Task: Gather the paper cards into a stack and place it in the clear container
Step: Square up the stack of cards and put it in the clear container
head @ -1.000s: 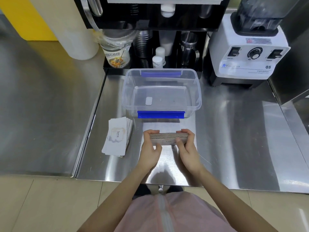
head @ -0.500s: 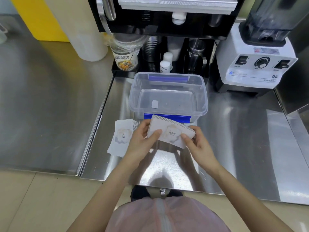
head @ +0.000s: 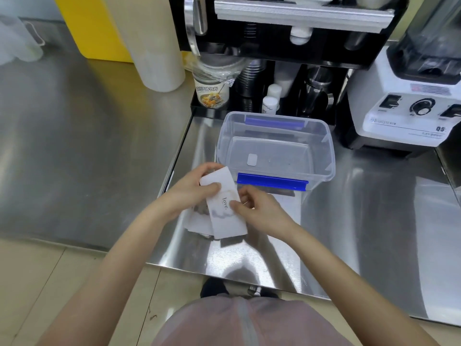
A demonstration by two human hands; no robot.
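A stack of white paper cards (head: 225,216) printed "love" is held flat between both hands, just left of the clear container's near corner. My left hand (head: 192,191) grips its far end, thumb on top. My right hand (head: 259,208) pinches its right edge. Under the held stack, a second pile of cards (head: 197,224) lies on the steel counter, mostly hidden. The clear container (head: 326,156) with blue clips stands open behind, holding no cards.
A white blender (head: 409,113) stands at the back right. A black machine (head: 274,33) with cups and small bottles is behind the container. A white roll (head: 154,46) stands at the back left. The counter's front edge (head: 224,270) is near my body.
The stack was squared on edge in front of the container, then turned flat and carried left; it is now over the second pile of cards.
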